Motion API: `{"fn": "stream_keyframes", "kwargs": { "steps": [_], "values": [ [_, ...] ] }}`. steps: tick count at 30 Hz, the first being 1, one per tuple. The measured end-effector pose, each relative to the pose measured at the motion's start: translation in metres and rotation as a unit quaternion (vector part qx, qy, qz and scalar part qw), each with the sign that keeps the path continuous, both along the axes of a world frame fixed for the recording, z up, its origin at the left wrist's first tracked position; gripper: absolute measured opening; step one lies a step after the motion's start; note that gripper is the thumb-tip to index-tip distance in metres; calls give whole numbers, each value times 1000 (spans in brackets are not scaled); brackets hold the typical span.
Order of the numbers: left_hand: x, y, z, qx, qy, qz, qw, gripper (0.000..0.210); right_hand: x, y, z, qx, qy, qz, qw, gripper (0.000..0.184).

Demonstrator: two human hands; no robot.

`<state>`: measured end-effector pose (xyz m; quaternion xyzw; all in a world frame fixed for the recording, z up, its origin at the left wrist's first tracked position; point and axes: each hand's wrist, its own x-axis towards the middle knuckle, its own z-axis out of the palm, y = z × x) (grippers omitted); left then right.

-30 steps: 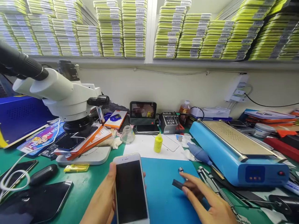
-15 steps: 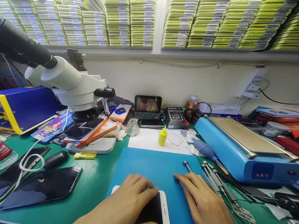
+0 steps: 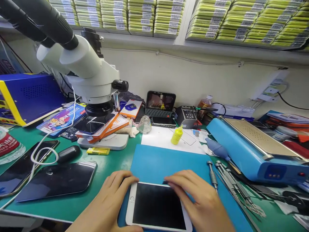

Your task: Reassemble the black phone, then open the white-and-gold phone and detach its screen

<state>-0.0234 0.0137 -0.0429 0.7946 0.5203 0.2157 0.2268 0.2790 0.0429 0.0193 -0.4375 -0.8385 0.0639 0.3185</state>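
A white smartphone (image 3: 158, 206) with a dark screen lies sideways on the blue mat (image 3: 154, 162). My left hand (image 3: 111, 199) grips its home-button end, fingers at the far edge and thumb at the near edge. At the phone's far right edge is my right hand (image 3: 195, 196), thumb and fingers pinched on a small dark piece (image 3: 165, 182) that is mostly hidden. A metal screwdriver (image 3: 212, 175) lies on the mat just beyond my right hand. Farther back, a yellow dropper bottle (image 3: 177, 135) stands on white paper (image 3: 156, 137).
A microscope (image 3: 89, 74) stands at the left above stacked boxes. Several phones, one a dark phone (image 3: 58, 180), lie left of the mat with a white cable (image 3: 36, 161). At right are metal tools (image 3: 231, 180), a blower bulb (image 3: 217, 149) and a blue heating plate machine (image 3: 251, 154).
The phone has turned from upright to sideways. My left hand has moved off its screen to one end. My right hand has come left to the phone's edge, uncovering the screwdriver. The view has shifted.
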Motion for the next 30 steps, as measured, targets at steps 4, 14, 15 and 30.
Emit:
{"fn": "stream_keyframes", "kwargs": {
  "steps": [4,14,15,30],
  "values": [
    [-1,1,-9,27,-1,-14,1000,91,-43,11,-7,-44,-21,36,998,22],
    [-3,10,-16,117,54,-59,990,81,-54,23,-27,-81,-22,74,994,19],
    [-3,10,-15,132,57,-60,988,81,-54,22,-27,-79,-20,82,993,19],
    [-8,2,-17,129,98,-58,985,65,-47,21,-31,-39,-81,102,991,17]
  ]
}}
